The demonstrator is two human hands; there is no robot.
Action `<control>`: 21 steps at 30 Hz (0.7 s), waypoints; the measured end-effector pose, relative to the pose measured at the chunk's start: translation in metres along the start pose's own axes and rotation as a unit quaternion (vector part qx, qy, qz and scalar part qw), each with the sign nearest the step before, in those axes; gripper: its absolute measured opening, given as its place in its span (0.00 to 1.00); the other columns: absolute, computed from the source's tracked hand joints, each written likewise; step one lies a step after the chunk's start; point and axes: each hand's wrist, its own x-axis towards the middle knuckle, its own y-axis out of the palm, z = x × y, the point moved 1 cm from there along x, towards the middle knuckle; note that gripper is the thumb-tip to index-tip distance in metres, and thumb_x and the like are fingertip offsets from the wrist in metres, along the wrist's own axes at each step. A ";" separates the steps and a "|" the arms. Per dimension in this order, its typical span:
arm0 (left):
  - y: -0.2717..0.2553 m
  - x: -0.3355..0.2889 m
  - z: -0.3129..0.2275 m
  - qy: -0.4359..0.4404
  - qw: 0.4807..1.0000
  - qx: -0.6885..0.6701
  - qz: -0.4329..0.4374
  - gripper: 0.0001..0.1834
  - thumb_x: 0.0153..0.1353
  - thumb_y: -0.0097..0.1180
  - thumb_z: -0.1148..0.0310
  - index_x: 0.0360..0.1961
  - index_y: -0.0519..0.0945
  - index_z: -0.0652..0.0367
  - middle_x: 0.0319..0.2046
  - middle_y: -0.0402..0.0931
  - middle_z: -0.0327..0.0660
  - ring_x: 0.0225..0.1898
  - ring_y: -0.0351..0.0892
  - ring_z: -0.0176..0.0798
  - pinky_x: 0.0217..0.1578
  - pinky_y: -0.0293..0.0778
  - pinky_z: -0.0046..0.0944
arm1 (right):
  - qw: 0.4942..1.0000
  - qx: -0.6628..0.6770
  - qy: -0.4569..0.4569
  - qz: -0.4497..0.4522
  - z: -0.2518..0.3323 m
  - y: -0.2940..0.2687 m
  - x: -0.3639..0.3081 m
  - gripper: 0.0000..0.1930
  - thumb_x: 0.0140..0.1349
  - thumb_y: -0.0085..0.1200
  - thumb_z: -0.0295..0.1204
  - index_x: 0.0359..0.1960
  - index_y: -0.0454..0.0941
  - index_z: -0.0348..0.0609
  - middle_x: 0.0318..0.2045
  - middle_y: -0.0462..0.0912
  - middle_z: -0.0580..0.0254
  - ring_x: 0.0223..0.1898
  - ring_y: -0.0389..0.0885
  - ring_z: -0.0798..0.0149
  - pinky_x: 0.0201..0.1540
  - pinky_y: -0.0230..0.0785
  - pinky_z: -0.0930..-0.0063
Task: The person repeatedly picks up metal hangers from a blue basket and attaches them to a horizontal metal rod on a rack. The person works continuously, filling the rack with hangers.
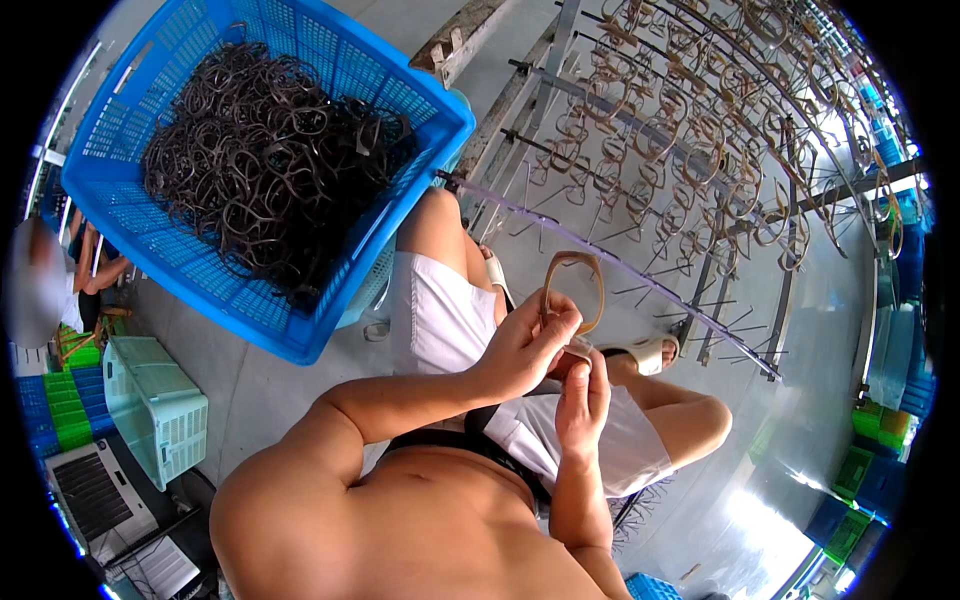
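In front of my lap, my left hand pinches a tan eyeglass frame, whose rounded rim stands up above the fingers. Just below, my right hand has thumb and fingers closed at the frame's lower end. The fingers cover most of that end. Ahead to the right, a long thin bar with short side pins slants past my knees. To my left, a large blue plastic crate holds a tangled heap of dark, curved frames.
A metal rack hung with many brownish frames fills the far right. Pale green crate, a fan-like machine and another person are at left. Green and blue crates line the right edge.
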 end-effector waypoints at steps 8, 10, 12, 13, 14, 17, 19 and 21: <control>-0.009 -0.007 -0.031 -0.144 0.849 0.398 0.316 0.14 0.52 0.62 0.66 0.31 0.75 0.66 0.22 0.76 0.47 0.24 0.75 0.41 0.30 0.70 0.38 | 0.854 -0.452 -0.250 0.062 0.048 -0.031 0.004 0.29 0.53 0.58 0.47 0.48 0.69 0.37 0.53 0.61 0.46 0.56 0.59 0.42 0.57 0.53 0.50; -0.010 -0.003 -0.038 -0.110 0.860 0.347 0.358 0.14 0.52 0.63 0.66 0.33 0.75 0.66 0.25 0.77 0.45 0.27 0.75 0.37 0.31 0.71 0.36 | 0.877 -0.429 -0.112 0.183 0.066 -0.029 0.015 0.18 0.55 0.59 0.37 0.43 0.72 0.40 0.39 0.76 0.51 0.40 0.74 0.47 0.44 0.67 0.61; -0.011 0.005 -0.052 -0.090 0.850 0.333 0.397 0.19 0.48 0.67 0.70 0.37 0.71 0.64 0.28 0.74 0.41 0.29 0.74 0.32 0.31 0.71 0.32 | 0.933 -0.298 -0.041 0.197 0.047 -0.040 0.011 0.13 0.55 0.58 0.30 0.40 0.72 0.40 0.22 0.79 0.55 0.23 0.79 0.52 0.25 0.70 0.71; -0.014 0.009 -0.054 -0.085 0.872 0.304 0.374 0.20 0.47 0.68 0.72 0.38 0.70 0.63 0.29 0.71 0.40 0.28 0.73 0.31 0.30 0.71 0.31 | 0.913 -0.315 0.111 0.236 0.048 -0.052 0.006 0.13 0.56 0.58 0.30 0.40 0.72 0.39 0.25 0.80 0.54 0.24 0.79 0.52 0.26 0.69 0.70; -0.017 0.012 -0.055 -0.081 0.891 0.274 0.352 0.22 0.46 0.68 0.73 0.38 0.69 0.62 0.31 0.69 0.40 0.28 0.72 0.30 0.30 0.70 0.30 | 0.921 -0.298 0.060 0.243 0.046 -0.054 0.008 0.12 0.56 0.58 0.29 0.39 0.73 0.35 0.23 0.80 0.55 0.24 0.79 0.60 0.26 0.70 0.72; -0.009 0.026 -0.052 -0.025 0.893 0.267 0.362 0.27 0.43 0.70 0.76 0.40 0.65 0.59 0.35 0.61 0.40 0.29 0.69 0.30 0.28 0.70 0.28 | 0.946 -0.248 -0.060 0.199 0.040 -0.060 0.013 0.10 0.56 0.58 0.30 0.35 0.75 0.36 0.20 0.79 0.56 0.21 0.78 0.61 0.24 0.69 0.72; 0.007 0.032 -0.050 0.009 0.863 0.290 0.413 0.26 0.44 0.70 0.73 0.39 0.66 0.59 0.35 0.61 0.41 0.30 0.69 0.31 0.28 0.70 0.28 | 0.958 -0.216 -0.075 0.173 0.043 -0.064 0.014 0.10 0.56 0.59 0.31 0.32 0.76 0.37 0.19 0.78 0.55 0.20 0.77 0.59 0.23 0.68 0.71; 0.008 0.043 -0.060 0.137 0.844 0.333 0.397 0.22 0.44 0.71 0.69 0.36 0.71 0.58 0.35 0.67 0.42 0.34 0.72 0.38 0.29 0.72 0.33 | 0.967 -0.196 -0.031 0.160 0.064 -0.079 0.011 0.09 0.57 0.58 0.31 0.30 0.76 0.36 0.16 0.77 0.56 0.20 0.78 0.61 0.23 0.67 0.71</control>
